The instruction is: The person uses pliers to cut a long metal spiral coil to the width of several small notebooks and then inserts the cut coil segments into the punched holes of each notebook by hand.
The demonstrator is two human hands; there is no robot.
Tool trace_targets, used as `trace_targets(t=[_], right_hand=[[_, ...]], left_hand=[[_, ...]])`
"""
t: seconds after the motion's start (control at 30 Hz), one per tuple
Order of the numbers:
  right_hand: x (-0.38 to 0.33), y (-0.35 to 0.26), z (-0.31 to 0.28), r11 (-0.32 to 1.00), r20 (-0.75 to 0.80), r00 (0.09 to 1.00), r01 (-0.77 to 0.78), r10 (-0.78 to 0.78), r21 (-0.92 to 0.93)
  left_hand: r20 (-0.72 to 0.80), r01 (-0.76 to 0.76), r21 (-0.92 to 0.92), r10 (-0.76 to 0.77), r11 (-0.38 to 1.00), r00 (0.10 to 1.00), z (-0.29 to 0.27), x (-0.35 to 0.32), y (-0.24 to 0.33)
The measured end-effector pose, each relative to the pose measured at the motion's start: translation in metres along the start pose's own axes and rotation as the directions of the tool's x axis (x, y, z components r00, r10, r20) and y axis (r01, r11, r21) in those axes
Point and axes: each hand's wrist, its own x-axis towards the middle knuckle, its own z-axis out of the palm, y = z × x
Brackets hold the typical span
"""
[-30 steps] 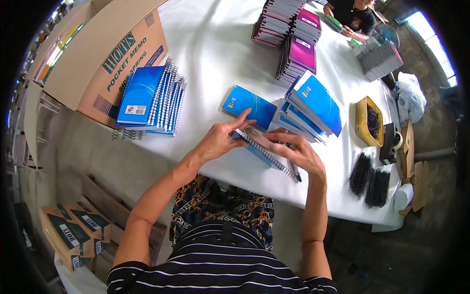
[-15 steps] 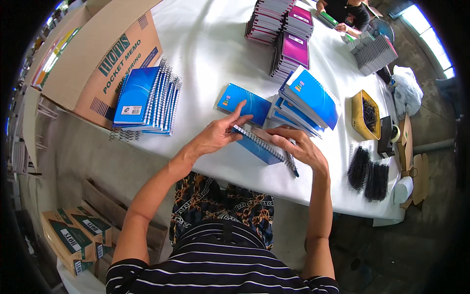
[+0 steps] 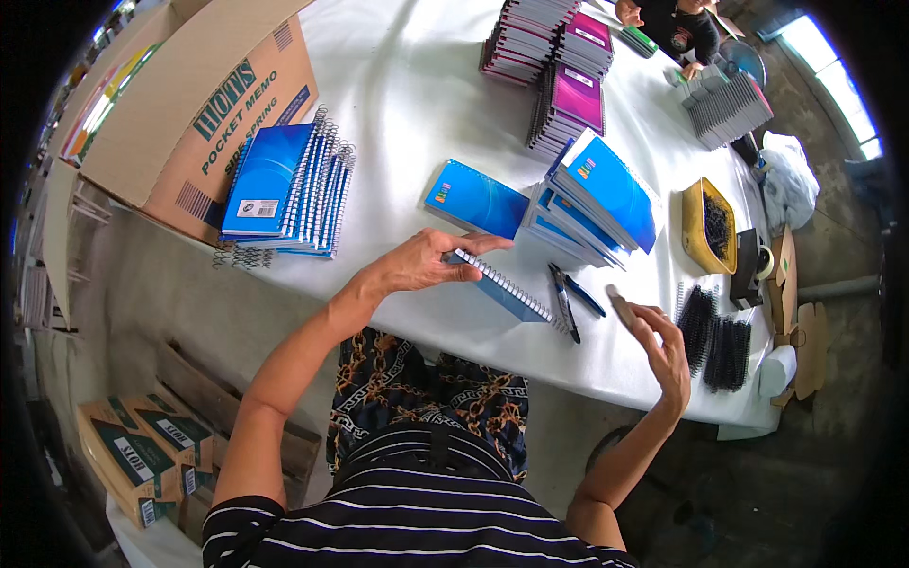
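Note:
My left hand (image 3: 417, 261) grips a blue spiral notebook (image 3: 509, 295) by its upper left end. It stands on edge at the table front with its coiled spine facing up. My right hand (image 3: 659, 355) is apart from it, near the black spiral coils (image 3: 696, 327), its fingers stretched out and something greyish covering a fingertip. Between the hands lies a pair of pliers (image 3: 579, 293) with dark blue handles. Just beyond my left hand a blue notebook (image 3: 475, 199) lies flat, beside a leaning stack of blue notebooks (image 3: 606, 194).
Spiral-bound blue notebooks (image 3: 275, 185) are piled at left against a large cardboard box (image 3: 213, 123). Purple notebook stacks (image 3: 573, 95) stand at the back. A yellow tub (image 3: 696, 227) of black coils and a tape dispenser (image 3: 748, 270) are at right. A co-worker (image 3: 686, 33) sits across the table.
My right hand has left the notebook's spine and moved right toward the coils, uncovering the pliers. My left hand keeps the notebook. The co-worker's hand has moved off the green notebook.

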Motion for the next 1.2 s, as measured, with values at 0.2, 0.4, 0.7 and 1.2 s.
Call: trace_targets(t=[0.2, 0.4, 0.7, 1.2], right_hand=[[0.012, 0.05, 0.047, 0.91, -0.417, 0.882, 0.03, -0.218, -0.414], [0.025, 0.026, 0.137, 0.761, -0.374, 0.827, 0.097, -0.42, -0.642], [-0.012, -0.061, 0.157, 0.875, -0.289, 0.831, 0.412, -0.476, -0.256], [0.007, -0.071, 0.148, 0.903, -0.056, 0.912, 0.41, -0.406, 0.131]], left_hand=[[-0.41, -0.091, 0.113, 0.13, 0.989, 0.903, 0.002, -0.006, 0.036], [-0.442, 0.074, 0.713, 0.364, 0.697, 0.82, 0.029, -0.015, 0.026], [-0.44, 0.198, 0.828, 0.388, 0.524, 0.81, 0.064, -0.017, 0.016], [-0.433, 0.217, 0.85, 0.4, 0.481, 0.808, 0.065, -0.016, 0.024]])
